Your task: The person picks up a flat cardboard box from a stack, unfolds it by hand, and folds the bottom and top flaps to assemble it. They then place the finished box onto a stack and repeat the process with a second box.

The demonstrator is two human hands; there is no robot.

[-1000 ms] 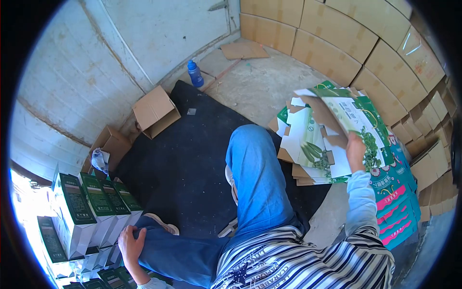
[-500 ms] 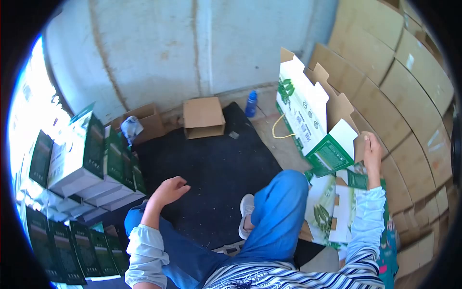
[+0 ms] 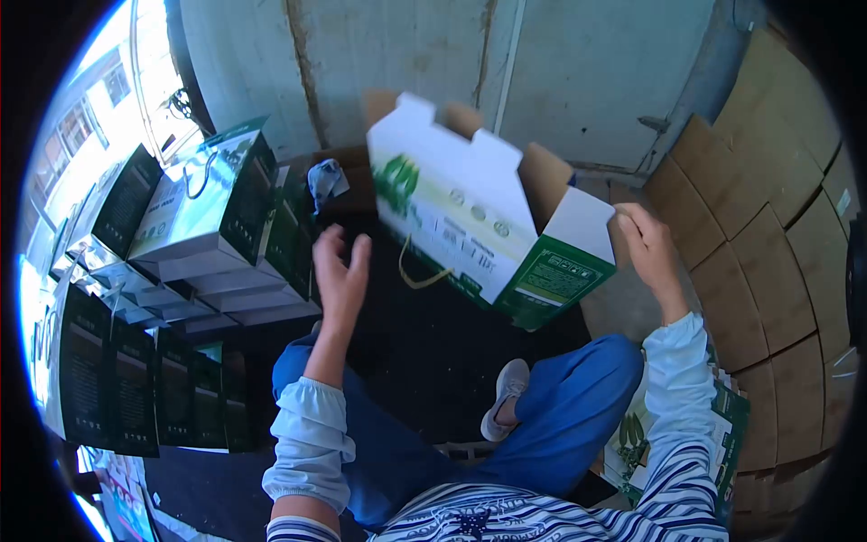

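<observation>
A green and white gift box (image 3: pixel 461 217) with a rope handle hangs above the dark mat, its white and brown end flaps standing up unfolded. My right hand (image 3: pixel 648 251) grips it by a flap at its right end. To the left, my left hand (image 3: pixel 341 275) is raised with thumb and fingers apart and nothing in it. It is near the box's left end, not touching it. The rope handle (image 3: pixel 423 276) dangles from the box's lower side.
Finished-looking green boxes (image 3: pixel 203 212) are stacked at left, with a row of dark green ones (image 3: pixel 135 379) nearer me. Flat printed box sheets (image 3: pixel 632 443) lie by my right leg. Brown cartons (image 3: pixel 759 280) form a wall at right. A pale wall (image 3: pixel 406 54) stands ahead.
My right hand has carried the gift box leftward, in front of me. My left hand has risen and its fingers have spread. The view has turned left.
</observation>
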